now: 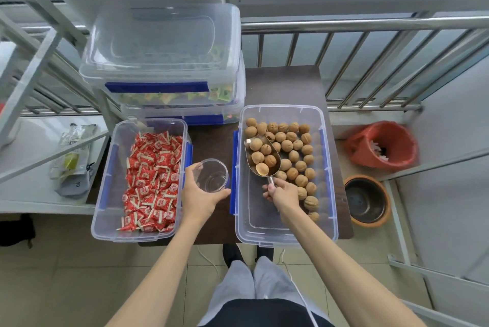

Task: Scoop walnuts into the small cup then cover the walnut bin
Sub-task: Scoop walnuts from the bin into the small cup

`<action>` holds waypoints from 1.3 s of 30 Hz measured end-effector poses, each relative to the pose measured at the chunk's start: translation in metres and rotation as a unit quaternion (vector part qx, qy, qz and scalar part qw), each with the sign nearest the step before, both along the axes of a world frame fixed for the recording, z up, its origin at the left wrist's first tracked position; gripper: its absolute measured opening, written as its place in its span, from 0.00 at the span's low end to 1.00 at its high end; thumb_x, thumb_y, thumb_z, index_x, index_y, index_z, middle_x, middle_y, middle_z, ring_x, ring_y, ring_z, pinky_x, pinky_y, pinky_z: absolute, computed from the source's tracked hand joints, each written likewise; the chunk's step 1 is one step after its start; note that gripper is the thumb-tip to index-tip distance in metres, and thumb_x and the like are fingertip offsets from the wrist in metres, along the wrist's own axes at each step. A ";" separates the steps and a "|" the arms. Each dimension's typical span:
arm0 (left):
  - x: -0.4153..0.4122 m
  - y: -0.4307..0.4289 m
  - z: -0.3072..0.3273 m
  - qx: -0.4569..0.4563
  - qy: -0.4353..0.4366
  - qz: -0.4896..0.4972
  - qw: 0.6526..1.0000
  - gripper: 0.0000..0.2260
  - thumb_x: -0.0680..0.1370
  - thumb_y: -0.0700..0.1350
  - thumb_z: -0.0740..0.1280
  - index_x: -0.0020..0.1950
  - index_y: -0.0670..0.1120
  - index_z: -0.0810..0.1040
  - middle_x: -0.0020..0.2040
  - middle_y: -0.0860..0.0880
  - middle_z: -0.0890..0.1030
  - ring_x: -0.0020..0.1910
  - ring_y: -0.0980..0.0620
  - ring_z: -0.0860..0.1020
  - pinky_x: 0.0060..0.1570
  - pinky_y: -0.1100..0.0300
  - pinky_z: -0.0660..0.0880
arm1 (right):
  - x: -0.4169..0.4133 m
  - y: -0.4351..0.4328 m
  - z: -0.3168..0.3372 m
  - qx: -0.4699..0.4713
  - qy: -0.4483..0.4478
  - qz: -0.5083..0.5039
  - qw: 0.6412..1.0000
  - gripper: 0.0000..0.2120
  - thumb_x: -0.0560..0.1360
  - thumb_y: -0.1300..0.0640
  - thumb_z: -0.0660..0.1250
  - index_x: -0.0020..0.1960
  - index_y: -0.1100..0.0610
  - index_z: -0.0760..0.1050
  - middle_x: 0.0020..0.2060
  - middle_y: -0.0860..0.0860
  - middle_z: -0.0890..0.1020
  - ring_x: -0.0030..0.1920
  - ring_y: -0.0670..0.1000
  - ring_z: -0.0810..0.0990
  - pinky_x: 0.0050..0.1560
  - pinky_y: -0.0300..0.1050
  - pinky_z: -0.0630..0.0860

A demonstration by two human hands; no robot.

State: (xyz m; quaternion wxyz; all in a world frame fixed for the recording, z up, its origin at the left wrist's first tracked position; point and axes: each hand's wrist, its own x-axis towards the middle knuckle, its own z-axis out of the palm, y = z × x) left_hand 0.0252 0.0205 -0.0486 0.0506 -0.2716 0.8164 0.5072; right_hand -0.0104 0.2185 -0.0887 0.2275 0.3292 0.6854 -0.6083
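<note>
Five walnuts (260,158) sit in the bowl of the metal scoop (262,159), which I see just right of frame centre, held over the open walnut bin (328,167). My right hand (281,194) grips the scoop handle, fingers curled tight around it, low in the bin's middle. The remaining walnuts lie mostly along the bin's upper and right portions; the lower left of its floor is bare. The small cup (211,175), clear and empty, stands at frame centre between the two open bins. My left hand (198,194) holds it, thumb and fingers spread narrowly around its lower rim. Left of the cup, the candy bin (105,194) holds red wrapped sweets (153,181). Both bins rest on a dark table (283,85). Above centre, lidded clear containers (164,61) are stacked. At the right edge, a red-lined waste basket (381,145) stands above a dark pot (366,199).
</note>
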 end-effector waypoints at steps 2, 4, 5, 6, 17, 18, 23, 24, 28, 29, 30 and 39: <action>0.000 0.000 -0.001 -0.002 -0.001 -0.001 1.000 0.39 0.65 0.43 0.83 0.71 0.51 0.66 0.71 0.49 0.73 0.70 0.50 0.71 0.63 0.60 0.67 | 0.008 0.008 0.004 0.015 0.021 0.022 0.999 0.18 0.80 0.65 0.61 0.70 0.63 0.72 0.44 0.53 0.83 0.38 0.46 0.79 0.41 0.35 0.78; 0.000 0.001 -0.001 -0.005 0.000 -0.002 1.000 0.40 0.65 0.43 0.83 0.71 0.51 0.66 0.71 0.49 0.73 0.70 0.49 0.71 0.63 0.60 0.67 | 0.014 0.017 0.011 0.024 0.041 0.046 0.998 0.16 0.80 0.65 0.61 0.68 0.62 0.75 0.43 0.52 0.83 0.37 0.46 0.79 0.44 0.38 0.77; 0.000 0.001 -0.001 -0.007 0.000 -0.001 1.000 0.40 0.65 0.43 0.83 0.72 0.51 0.66 0.71 0.49 0.73 0.71 0.49 0.71 0.63 0.60 0.67 | 0.017 0.022 0.014 0.025 0.050 0.059 0.997 0.15 0.80 0.64 0.61 0.66 0.62 0.77 0.43 0.52 0.83 0.37 0.46 0.79 0.44 0.39 0.77; 0.000 0.002 -0.001 -0.008 0.001 0.000 1.000 0.40 0.65 0.43 0.83 0.72 0.51 0.66 0.72 0.49 0.73 0.71 0.49 0.71 0.63 0.60 0.67 | 0.019 0.027 0.019 0.028 0.056 0.073 0.995 0.14 0.80 0.64 0.61 0.63 0.61 0.79 0.43 0.52 0.83 0.37 0.47 0.79 0.44 0.40 0.77; -0.046 0.028 0.022 -0.209 0.136 -0.140 0.958 0.38 0.63 0.43 0.83 0.71 0.50 0.72 0.67 0.49 0.77 0.68 0.47 0.74 0.68 0.41 0.70 | 0.017 0.087 0.088 0.016 0.102 0.233 0.967 0.11 0.79 0.69 0.62 0.52 0.66 0.83 0.32 0.49 0.79 0.27 0.41 0.72 0.33 0.35 0.71; -0.050 0.029 0.026 -0.229 0.143 -0.164 0.949 0.40 0.62 0.45 0.83 0.71 0.50 0.72 0.67 0.48 0.77 0.68 0.47 0.73 0.69 0.42 0.69 | 0.016 0.091 0.094 0.020 0.101 0.248 0.963 0.11 0.79 0.69 0.62 0.52 0.66 0.83 0.31 0.49 0.79 0.28 0.42 0.72 0.32 0.35 0.71; -0.054 0.047 0.030 -0.298 0.165 -0.268 0.901 0.40 0.61 0.42 0.83 0.70 0.54 0.71 0.66 0.50 0.75 0.70 0.47 0.71 0.73 0.44 0.64 | 0.003 0.099 0.121 0.044 0.069 0.306 0.948 0.10 0.78 0.69 0.61 0.50 0.69 0.82 0.30 0.55 0.75 0.29 0.50 0.69 0.28 0.39 0.68; -0.054 0.049 0.028 -0.303 0.165 -0.279 0.896 0.40 0.62 0.41 0.82 0.70 0.54 0.71 0.67 0.50 0.74 0.71 0.47 0.70 0.75 0.43 0.61 | 0.000 0.098 0.125 0.052 0.061 0.314 0.946 0.11 0.78 0.69 0.61 0.47 0.67 0.83 0.29 0.54 0.74 0.28 0.50 0.69 0.28 0.39 0.67; -0.050 0.051 0.025 -0.297 0.162 -0.285 0.897 0.38 0.64 0.39 0.81 0.72 0.52 0.71 0.70 0.49 0.73 0.76 0.46 0.64 0.79 0.44 0.50 | -0.011 0.093 0.139 0.117 0.057 0.364 0.922 0.11 0.77 0.66 0.63 0.41 0.67 0.82 0.27 0.53 0.75 0.28 0.49 0.70 0.30 0.39 0.68; -0.049 0.050 0.025 -0.291 0.163 -0.282 0.900 0.38 0.65 0.38 0.80 0.72 0.52 0.72 0.70 0.49 0.73 0.77 0.46 0.64 0.79 0.44 0.49 | -0.013 0.091 0.142 0.124 0.056 0.372 0.918 0.11 0.77 0.66 0.63 0.41 0.69 0.82 0.28 0.55 0.74 0.28 0.49 0.70 0.29 0.39 0.67; -0.048 0.049 0.026 -0.287 0.164 -0.281 0.901 0.38 0.65 0.38 0.80 0.72 0.52 0.71 0.70 0.49 0.73 0.77 0.46 0.63 0.79 0.43 0.49 | -0.015 0.090 0.145 0.130 0.055 0.378 0.915 0.11 0.77 0.66 0.63 0.40 0.69 0.81 0.27 0.55 0.73 0.28 0.49 0.69 0.29 0.40 0.67; -0.045 0.047 0.025 -0.286 0.170 -0.279 0.901 0.39 0.65 0.33 0.79 0.73 0.51 0.71 0.71 0.46 0.73 0.78 0.42 0.63 0.78 0.40 0.49 | -0.028 0.066 0.164 0.218 0.058 0.455 0.861 0.13 0.76 0.65 0.62 0.34 0.60 0.77 0.27 0.51 0.77 0.29 0.48 0.73 0.31 0.41 0.68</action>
